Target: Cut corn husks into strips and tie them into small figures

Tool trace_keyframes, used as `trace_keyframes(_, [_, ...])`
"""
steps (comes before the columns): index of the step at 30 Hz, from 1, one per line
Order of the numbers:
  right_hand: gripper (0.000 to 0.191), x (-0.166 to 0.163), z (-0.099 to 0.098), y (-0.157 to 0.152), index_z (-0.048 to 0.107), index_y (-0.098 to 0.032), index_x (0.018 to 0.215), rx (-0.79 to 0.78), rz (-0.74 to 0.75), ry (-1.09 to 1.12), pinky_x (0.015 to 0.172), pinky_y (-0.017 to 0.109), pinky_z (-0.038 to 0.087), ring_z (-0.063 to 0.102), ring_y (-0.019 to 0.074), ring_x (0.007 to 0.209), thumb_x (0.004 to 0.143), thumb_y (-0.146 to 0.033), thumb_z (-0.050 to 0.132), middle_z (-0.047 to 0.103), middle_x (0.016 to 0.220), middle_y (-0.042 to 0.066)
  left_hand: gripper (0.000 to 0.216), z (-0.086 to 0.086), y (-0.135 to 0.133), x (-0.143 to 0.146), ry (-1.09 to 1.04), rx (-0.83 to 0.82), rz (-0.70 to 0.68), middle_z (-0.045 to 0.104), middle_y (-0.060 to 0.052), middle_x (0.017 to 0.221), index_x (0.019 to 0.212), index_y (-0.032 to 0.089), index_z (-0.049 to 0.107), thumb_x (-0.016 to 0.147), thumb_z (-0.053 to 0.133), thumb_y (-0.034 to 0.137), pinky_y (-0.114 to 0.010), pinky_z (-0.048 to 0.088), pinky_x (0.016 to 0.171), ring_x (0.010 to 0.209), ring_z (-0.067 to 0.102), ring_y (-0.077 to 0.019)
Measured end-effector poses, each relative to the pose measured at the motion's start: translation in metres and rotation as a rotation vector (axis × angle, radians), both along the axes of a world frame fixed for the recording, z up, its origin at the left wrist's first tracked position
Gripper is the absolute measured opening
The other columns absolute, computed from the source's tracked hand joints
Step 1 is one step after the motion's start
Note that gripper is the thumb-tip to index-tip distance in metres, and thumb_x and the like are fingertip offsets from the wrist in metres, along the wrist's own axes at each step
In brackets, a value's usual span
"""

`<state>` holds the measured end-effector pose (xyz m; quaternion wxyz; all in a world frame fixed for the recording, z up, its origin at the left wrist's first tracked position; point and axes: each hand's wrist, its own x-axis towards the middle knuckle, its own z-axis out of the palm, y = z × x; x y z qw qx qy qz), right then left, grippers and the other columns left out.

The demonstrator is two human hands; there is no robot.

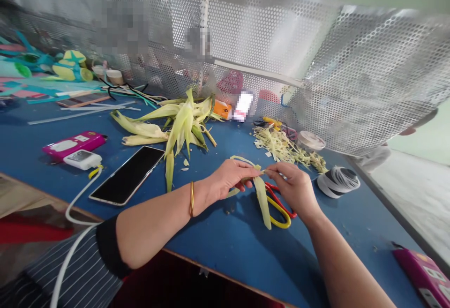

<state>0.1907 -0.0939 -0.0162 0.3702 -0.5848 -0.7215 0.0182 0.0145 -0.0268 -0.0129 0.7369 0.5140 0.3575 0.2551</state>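
Note:
My left hand, with a gold bangle at the wrist, pinches a pale green corn husk strip between thumb and fingers. One end of the strip hangs down toward the table; another part loops up behind the fingers. My right hand has its thumb and forefinger closed on the same husk piece, close to the left fingertips. Just below the hands lie scissors with red and yellow handles, their blades hidden. Right of my right hand stands a spool of grey and white thread.
A pile of corn husks lies behind my left hand, and shredded husk scraps behind my right. A dark-screened phone, a magenta power bank and a white cable are at left. A perforated metal screen backs the blue table.

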Motion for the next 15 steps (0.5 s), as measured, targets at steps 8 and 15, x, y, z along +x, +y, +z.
trace_keyframes(8, [0.022, 0.000, -0.009, 0.005, 0.069, -0.020, 0.098, 0.239, -0.119, -0.299, 0.092, 0.040, 0.042, 0.066, 0.0221, 0.085, 0.097, -0.022, 0.047, 0.074, 0.091, 0.007, 0.019, 0.000, 0.003, 0.000, -0.058, -0.104, 0.023, 0.060, 0.000, 0.060, 0.069, 0.011, 0.067, 0.070, 0.080, 0.024, -0.019, 0.040, 0.045, 0.052, 0.056, -0.0074])
trace_keyframes(15, [0.018, -0.022, 0.002, -0.017, 0.068, -0.020, 0.080, 0.430, -0.212, -0.129, 0.074, 0.032, 0.042, 0.062, 0.0179, 0.070, 0.093, -0.026, 0.056, 0.068, 0.073, 0.003, 0.008, 0.000, 0.005, 0.000, -0.295, -0.198, 0.020, 0.072, -0.009, 0.089, 0.085, 0.011, 0.072, 0.077, 0.069, 0.010, -0.016, 0.045, 0.052, 0.076, 0.068, -0.0124])
